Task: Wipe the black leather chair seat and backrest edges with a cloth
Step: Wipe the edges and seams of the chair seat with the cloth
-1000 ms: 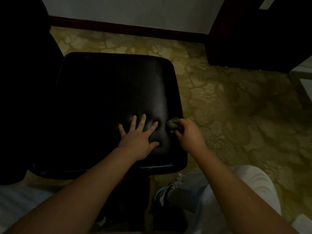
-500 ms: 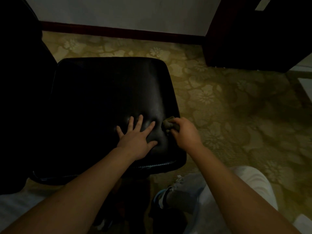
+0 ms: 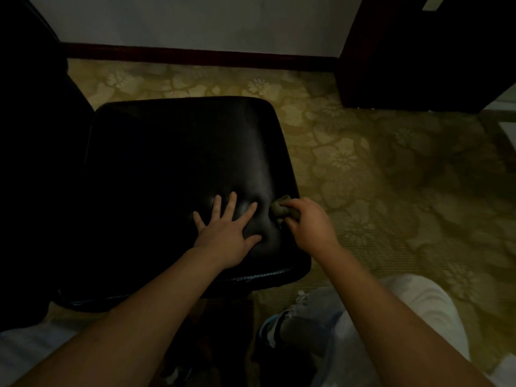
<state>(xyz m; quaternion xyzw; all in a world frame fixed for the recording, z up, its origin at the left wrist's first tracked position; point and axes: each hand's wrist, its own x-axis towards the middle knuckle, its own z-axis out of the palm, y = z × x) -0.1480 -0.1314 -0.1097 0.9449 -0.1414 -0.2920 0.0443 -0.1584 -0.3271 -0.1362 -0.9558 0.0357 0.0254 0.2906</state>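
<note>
Left hand [image 3: 227, 233] lies flat, fingers spread wide, on the black leather chair seat [image 3: 178, 169]; right hand [image 3: 311, 224] grips a crumpled olive-green cloth [image 3: 282, 209] at the seat's right edge.

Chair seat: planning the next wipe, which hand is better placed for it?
Right: the right hand grips the cloth at the edge of the chair seat; the left hand lies flat on it, empty.

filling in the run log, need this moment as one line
left hand flat on seat | right hand grips cloth at seat's right edge
</note>
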